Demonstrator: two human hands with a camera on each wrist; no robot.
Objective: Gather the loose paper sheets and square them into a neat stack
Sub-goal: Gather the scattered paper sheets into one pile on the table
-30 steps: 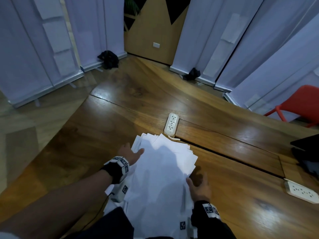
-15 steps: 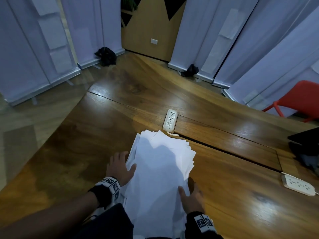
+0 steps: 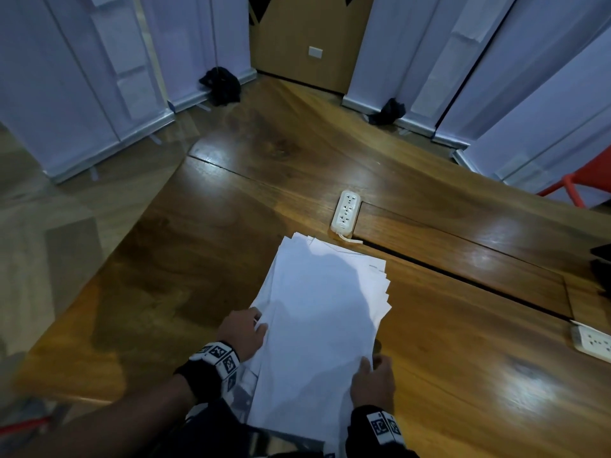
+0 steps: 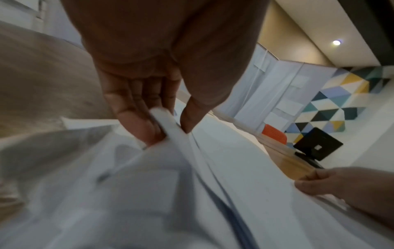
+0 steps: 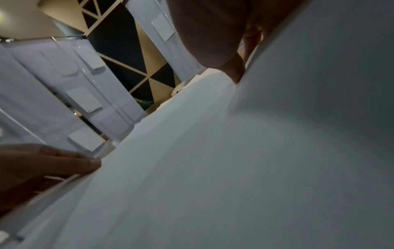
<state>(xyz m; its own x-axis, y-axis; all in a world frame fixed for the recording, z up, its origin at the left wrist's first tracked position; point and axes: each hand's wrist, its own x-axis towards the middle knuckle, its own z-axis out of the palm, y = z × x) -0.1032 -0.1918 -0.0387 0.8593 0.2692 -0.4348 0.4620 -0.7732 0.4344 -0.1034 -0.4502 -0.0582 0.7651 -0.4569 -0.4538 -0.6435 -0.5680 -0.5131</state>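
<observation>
From the head view the paper sheets (image 3: 317, 325) lie in a rough pile on the wooden table (image 3: 463, 375), at 6 o'clock from the white power strip (image 3: 345, 209), with far corners fanned out. Only the left wrist view shows the left hand (image 4: 149, 94) pinching the pile's left edge between thumb and fingers. The right hand (image 3: 372, 378) grips the right edge, thumb on top, its fingers hidden below the paper.

Your paper sheets (image 3: 317, 325) are white and blank, gathered into one loose pile on the wooden surface (image 3: 463, 375) in front of you. The far edges are fanned and uneven, corners stepping out to the right, and the near end overhangs the surface edge.
</observation>
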